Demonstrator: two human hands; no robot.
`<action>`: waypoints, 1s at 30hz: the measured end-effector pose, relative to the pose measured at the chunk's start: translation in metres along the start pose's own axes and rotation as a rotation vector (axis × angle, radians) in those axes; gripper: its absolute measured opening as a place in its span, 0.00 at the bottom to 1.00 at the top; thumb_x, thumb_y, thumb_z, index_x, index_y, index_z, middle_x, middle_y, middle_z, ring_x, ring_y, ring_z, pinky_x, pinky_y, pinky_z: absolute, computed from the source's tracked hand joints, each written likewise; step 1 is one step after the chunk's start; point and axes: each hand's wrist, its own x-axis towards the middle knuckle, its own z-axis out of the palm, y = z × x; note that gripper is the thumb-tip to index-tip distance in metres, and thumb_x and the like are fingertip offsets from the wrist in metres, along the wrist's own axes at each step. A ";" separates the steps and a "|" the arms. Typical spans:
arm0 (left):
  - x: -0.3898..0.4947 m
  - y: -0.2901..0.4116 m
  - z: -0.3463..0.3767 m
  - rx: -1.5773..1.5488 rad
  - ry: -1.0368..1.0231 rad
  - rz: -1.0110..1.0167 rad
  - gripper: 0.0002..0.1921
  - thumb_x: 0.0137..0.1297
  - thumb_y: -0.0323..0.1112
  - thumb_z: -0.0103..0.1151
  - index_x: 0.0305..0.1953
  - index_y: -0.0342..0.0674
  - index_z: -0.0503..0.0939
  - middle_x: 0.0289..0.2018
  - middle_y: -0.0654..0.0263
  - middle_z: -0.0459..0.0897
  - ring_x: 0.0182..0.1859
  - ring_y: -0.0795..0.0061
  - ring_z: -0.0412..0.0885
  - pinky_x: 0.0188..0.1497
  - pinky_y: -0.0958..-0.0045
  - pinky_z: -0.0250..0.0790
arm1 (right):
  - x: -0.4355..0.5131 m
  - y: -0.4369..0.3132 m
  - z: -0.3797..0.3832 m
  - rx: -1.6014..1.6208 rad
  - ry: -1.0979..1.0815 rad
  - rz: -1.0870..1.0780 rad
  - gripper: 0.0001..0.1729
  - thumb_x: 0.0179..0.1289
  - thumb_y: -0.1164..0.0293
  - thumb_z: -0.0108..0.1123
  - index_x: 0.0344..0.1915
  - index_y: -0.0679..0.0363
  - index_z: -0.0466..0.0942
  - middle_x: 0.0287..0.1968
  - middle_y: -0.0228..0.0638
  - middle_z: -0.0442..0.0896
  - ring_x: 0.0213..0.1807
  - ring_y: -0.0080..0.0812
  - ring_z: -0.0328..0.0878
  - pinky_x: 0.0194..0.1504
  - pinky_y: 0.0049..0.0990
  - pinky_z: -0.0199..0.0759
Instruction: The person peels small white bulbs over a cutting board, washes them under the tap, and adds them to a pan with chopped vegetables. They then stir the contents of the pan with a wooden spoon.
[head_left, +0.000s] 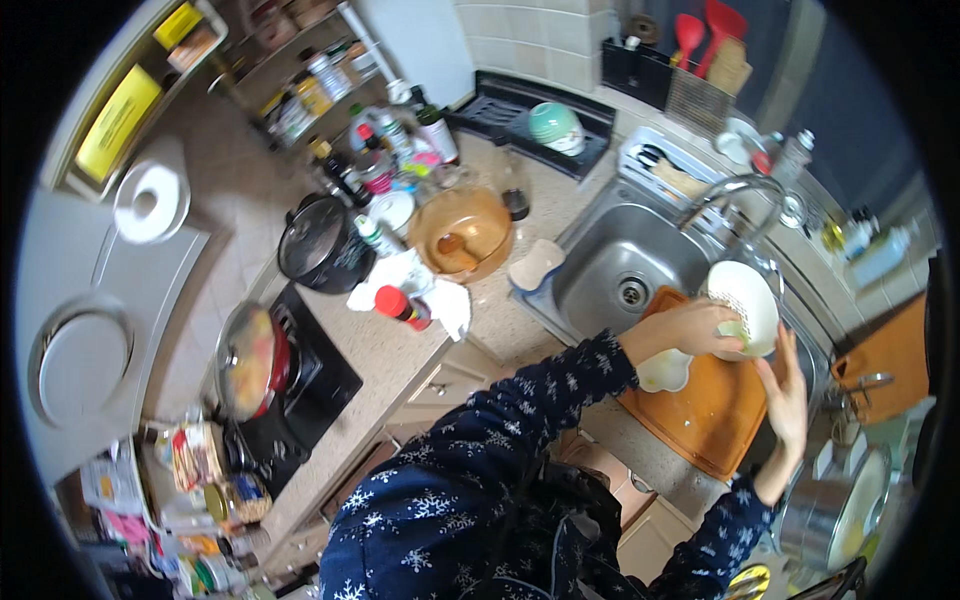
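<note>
A white colander bowl (754, 300) with small holes is tilted above the sink's right part. My left hand (701, 328) grips its near-left rim, the fingers partly hidden, beside something pale green in the bowl. My right hand (785, 390) has its fingers spread, the tips close to the bowl's lower right edge; contact is unclear. Below the hands, an orange-brown cutting board (701, 412) lies across the sink, with small bits on it. A white scalloped bowl (665, 373) stands on the board, just under my left wrist.
The steel sink basin (600, 277) and curved faucet (739, 184) lie beyond the board. Leftward on the counter are a large amber bowl (480, 217), a black lidded pot (322, 240), bottles and a red-capped jar (401, 306). A red lidded pan (251, 364) sits on the cooktop.
</note>
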 end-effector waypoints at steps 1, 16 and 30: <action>-0.025 -0.003 -0.006 -0.506 0.033 -0.083 0.29 0.65 0.51 0.54 0.59 0.33 0.72 0.57 0.46 0.75 0.64 0.57 0.70 0.65 0.60 0.59 | -0.005 -0.007 0.005 0.332 -0.026 -0.035 0.33 0.66 0.70 0.59 0.69 0.62 0.61 0.73 0.47 0.56 0.74 0.40 0.53 0.70 0.37 0.51; -0.384 -0.112 -0.103 0.377 1.325 -1.094 0.59 0.45 0.51 0.74 0.68 0.26 0.45 0.65 0.36 0.55 0.68 0.40 0.55 0.70 0.51 0.47 | -0.005 -0.168 0.225 -0.025 -0.820 -0.461 0.27 0.62 0.64 0.59 0.58 0.66 0.70 0.63 0.59 0.68 0.64 0.53 0.66 0.63 0.39 0.61; -0.483 -0.147 -0.152 0.664 1.530 -0.999 0.38 0.53 0.25 0.62 0.66 0.28 0.58 0.59 0.46 0.68 0.61 0.49 0.67 0.63 0.58 0.58 | 0.040 -0.246 0.559 -0.313 -0.179 -0.470 0.27 0.64 0.72 0.52 0.63 0.61 0.63 0.52 0.53 0.69 0.50 0.53 0.72 0.46 0.49 0.70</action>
